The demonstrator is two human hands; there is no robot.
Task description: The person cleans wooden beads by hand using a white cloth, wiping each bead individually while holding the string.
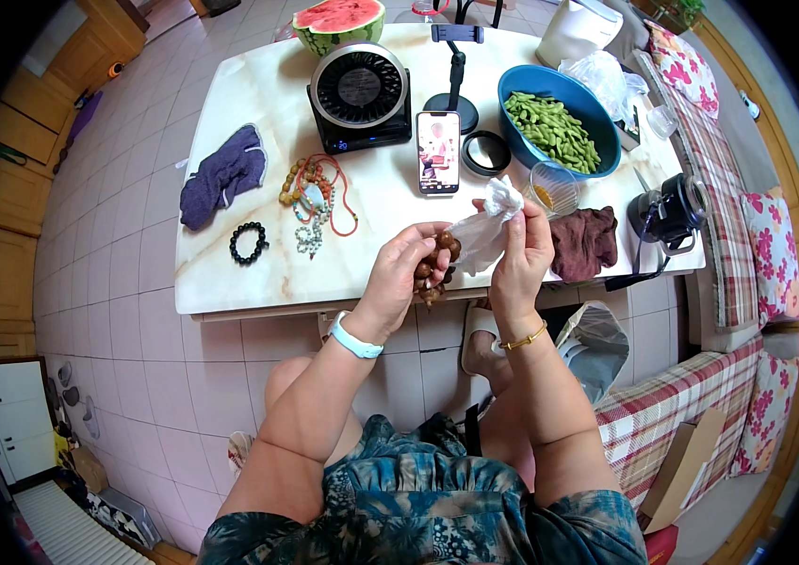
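My left hand (403,272) is closed around a bracelet of large brown beads (435,265), part of which hangs below my fingers. In my right hand (523,254) is a thin white tissue (484,233), pinched between thumb and fingers near its bunched top. The lower end of the tissue hangs beside the beads; whether it touches them I cannot tell. Both hands are over the table's front edge. To the left lie a black bead bracelet (248,244) and a tangled pile of bead strings (311,198) with a red cord. A lit phone (438,152) stands just beyond my hands.
Around the marble-patterned table (244,289) are a fan (360,95), a cut watermelon (339,25), a phone stand (456,78), a blue basin (512,138) of green pods, a plastic cup (553,189), a brown cloth (584,244), a purple cloth (224,176) and a dark-lidded jar (668,208). A lined bin (594,353) stands below.
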